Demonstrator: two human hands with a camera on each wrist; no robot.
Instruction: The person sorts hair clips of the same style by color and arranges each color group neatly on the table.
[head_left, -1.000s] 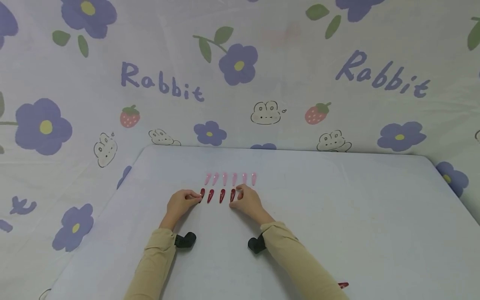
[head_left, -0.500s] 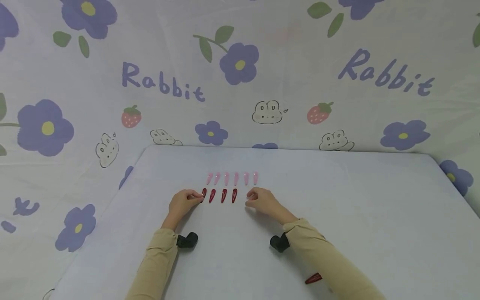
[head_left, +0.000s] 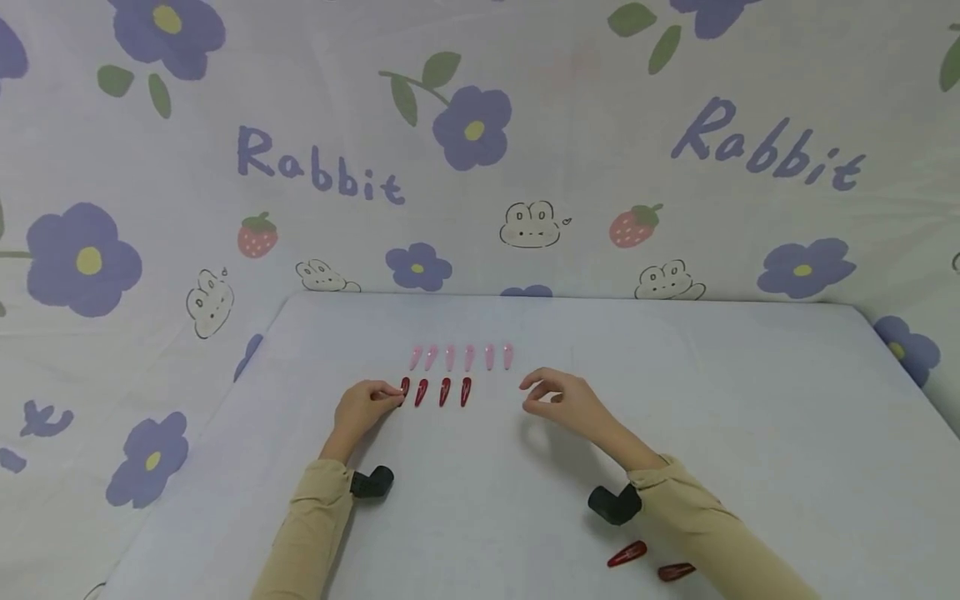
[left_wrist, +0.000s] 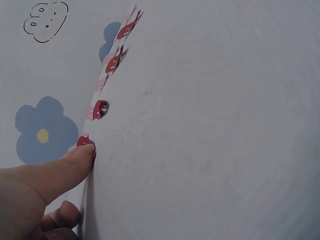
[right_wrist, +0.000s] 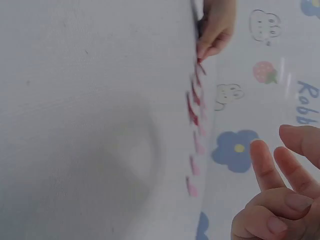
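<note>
Four-sided detail aside, red snap hair clips [head_left: 445, 392] stand in a short row on the white table, below a row of several pink hair clips [head_left: 450, 357]. My left hand [head_left: 366, 412] pinches the end of the leftmost red hair clip [head_left: 406, 386]; in the left wrist view the thumb covers part of this clip [left_wrist: 85, 140]. To the right of both rows, my right hand [head_left: 568, 406] is raised over the table with fingers parted and loosely bent. Nothing shows between its fingertips [right_wrist: 260, 150] in the right wrist view.
Two loose red hair clips, one nearer the middle [head_left: 627, 553] and one partly under the right sleeve [head_left: 677, 572], lie near the front of the table [head_left: 480, 517]. A printed cloth [head_left: 570, 108] with flowers and rabbits hangs behind the table's back edge.
My right hand has let go of the rightmost red clip and moved right, away from the row. The two loose clips have come into view. The left hand stays at its clip.
</note>
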